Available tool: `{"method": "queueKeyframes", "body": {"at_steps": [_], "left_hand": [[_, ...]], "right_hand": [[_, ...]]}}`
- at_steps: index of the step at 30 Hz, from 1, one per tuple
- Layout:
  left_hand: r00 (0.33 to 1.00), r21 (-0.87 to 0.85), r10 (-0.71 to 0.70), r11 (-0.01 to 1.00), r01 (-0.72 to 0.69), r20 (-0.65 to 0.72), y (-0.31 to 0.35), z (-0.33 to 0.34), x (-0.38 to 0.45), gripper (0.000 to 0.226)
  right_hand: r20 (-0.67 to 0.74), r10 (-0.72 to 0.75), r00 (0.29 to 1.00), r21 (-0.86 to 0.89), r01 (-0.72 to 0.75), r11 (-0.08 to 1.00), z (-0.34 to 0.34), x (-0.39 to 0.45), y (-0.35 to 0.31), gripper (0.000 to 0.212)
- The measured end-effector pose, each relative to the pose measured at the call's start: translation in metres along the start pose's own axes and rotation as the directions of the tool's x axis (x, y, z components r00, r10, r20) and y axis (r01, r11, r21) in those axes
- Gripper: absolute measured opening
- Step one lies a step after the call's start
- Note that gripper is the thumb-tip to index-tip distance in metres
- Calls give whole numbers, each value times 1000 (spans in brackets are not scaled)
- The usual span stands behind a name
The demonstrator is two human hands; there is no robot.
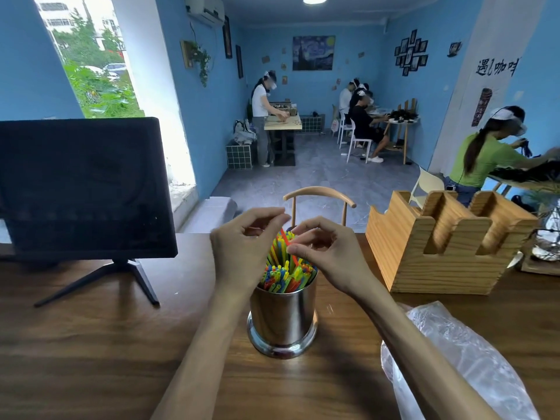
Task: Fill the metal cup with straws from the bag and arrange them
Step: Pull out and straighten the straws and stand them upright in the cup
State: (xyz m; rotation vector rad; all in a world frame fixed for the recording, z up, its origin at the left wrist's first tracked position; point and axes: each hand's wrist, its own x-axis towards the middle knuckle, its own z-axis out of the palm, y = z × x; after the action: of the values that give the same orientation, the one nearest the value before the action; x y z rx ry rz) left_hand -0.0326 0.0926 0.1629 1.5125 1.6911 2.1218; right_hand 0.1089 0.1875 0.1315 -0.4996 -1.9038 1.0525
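Both hands over straw-filled metal cup (282, 321); right hand (325, 256) grip pinching red straw (290, 247), left hand (245, 247) curled, grip unclear.

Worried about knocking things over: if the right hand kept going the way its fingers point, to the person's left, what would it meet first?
Probably the raised red straw that the right hand already pinches, then the left hand just beyond; depth between them is unclear.

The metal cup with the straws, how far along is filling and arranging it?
Filling looks mostly done: the metal cup is packed with colourful straws, and the plastic bag lies flat, seemingly empty. Arranging is in hand: the right hand pinches a raised red straw, the left hand hovers with curled fingers. Levelling the raised straws remains.
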Motion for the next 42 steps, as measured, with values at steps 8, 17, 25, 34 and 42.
{"method": "queueKeyframes", "body": {"at_steps": [8,17,25,34,42], "left_hand": [[961,-232,-66,973,1,-270,4,-7,11,19],[956,-213,34,972,-100,-291,8,-10,13,28],[987,14,-66,998,64,148,-23,-9,14,24],[871,460,-191,887,-44,452,-37,-7,4,8],[858,474,-200,879,-57,473,-38,-7,4,6]], "right_hand": [[21,-16,1000,-141,19,990,-1,4,7,5],[-30,15,999,-133,-19,991,-3,8,16,9],[35,238,971,-333,-214,918,-25,11,36,14],[65,269,961,-186,-254,949,-32,10,30,13],[37,324,945,-81,-320,944,-35,9,30,10]]}}
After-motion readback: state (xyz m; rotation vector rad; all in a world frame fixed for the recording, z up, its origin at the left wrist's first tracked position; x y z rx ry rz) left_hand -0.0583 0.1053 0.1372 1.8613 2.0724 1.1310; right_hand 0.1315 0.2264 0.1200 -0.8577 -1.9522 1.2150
